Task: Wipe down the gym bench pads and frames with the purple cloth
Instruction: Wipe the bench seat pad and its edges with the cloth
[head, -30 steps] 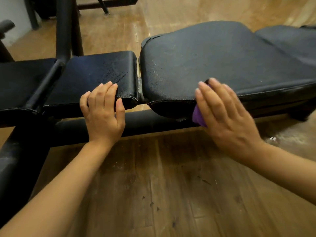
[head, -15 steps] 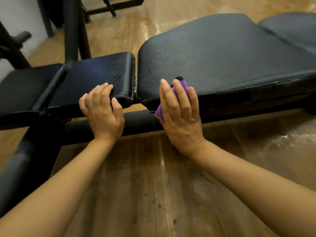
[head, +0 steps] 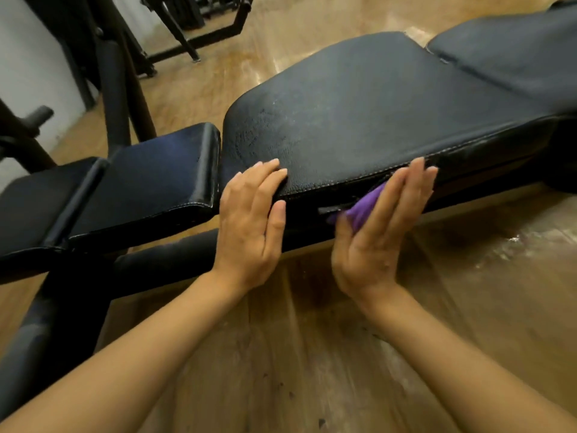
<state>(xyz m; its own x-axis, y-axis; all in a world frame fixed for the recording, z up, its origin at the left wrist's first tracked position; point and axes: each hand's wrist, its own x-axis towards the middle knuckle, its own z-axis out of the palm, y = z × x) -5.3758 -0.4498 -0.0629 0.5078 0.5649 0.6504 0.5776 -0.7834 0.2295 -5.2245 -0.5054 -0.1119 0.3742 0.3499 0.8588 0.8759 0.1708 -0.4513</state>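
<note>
Two bare hands work at the near edge of the large black vinyl back pad (head: 374, 114) of a gym bench; the left hand (head: 249, 220) rests on the pad's near left corner, its four fingers laid over the top surface and its thumb against the side wall below the stitched seam, lightly hooked over the edge rather than clenched. The right hand (head: 377, 232) is just to the right of it, fingers straight and together, pointing up and away; it presses the bunched purple cloth (head: 363, 209) against the side face of that pad, beneath the white stitching; only part of the cloth shows between the palm and the pad. A smaller black vinyl seat pad (head: 150, 179) lies to the left, apart from the big pad by a narrow gap; another black pad (head: 512, 54) continues at far right. A black tubular frame rail (head: 162, 260) runs under the pads near the worn wooden plank floor (head: 312, 354); black metal stands (head: 125, 73) rise at far left.
</note>
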